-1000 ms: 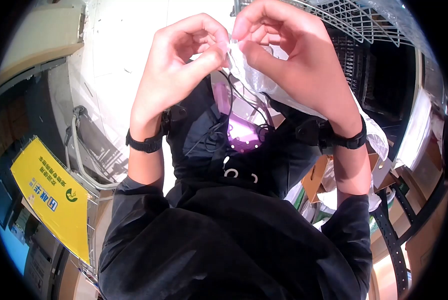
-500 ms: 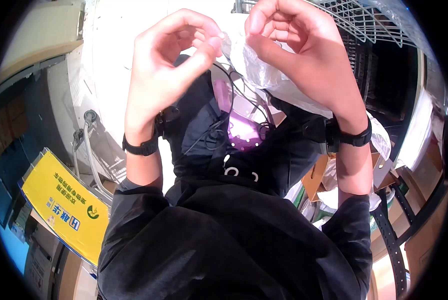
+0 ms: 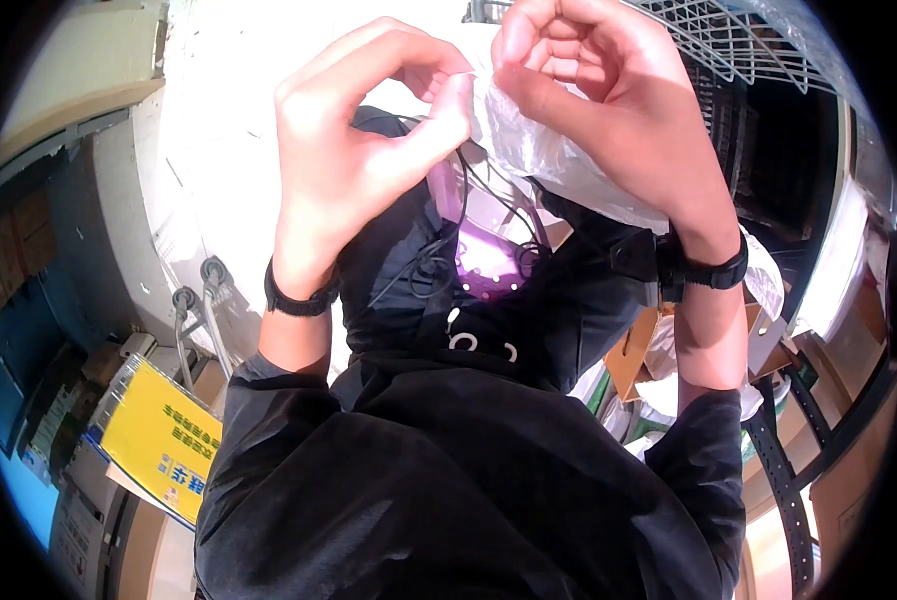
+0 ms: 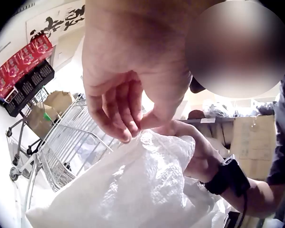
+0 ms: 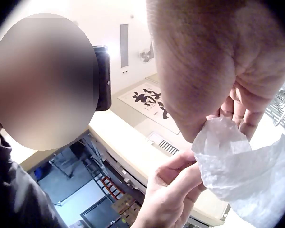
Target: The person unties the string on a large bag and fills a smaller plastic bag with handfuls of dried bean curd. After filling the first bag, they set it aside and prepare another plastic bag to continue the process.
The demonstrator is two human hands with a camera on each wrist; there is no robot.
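A white woven plastic sack [image 3: 534,150] hangs between my raised hands in front of my knees. My left hand [image 3: 344,160] pinches a bit of its upper edge between thumb and forefinger. Opposite it, my right hand [image 3: 619,125] grips the same edge, thumb against the curled forefinger. Only a small gap separates the two sets of fingertips. In the left wrist view the sack [image 4: 128,190] spreads out below both hands. The right wrist view shows its crinkled rim [image 5: 220,137] under the right thumb, with the left fingers beside it.
A wire shopping cart [image 3: 729,35] stands ahead to the right. To my left is another cart's yellow sign [image 3: 164,435]. Between my legs sit a purple dotted object [image 3: 494,265] and black cords [image 3: 424,270]. Cardboard boxes [image 3: 629,355] lie by my right elbow.
My left hand moved left, away from the right hand, then came back near it. The right hand shifted slightly right. The yellow sign at the left slid down and right in view.
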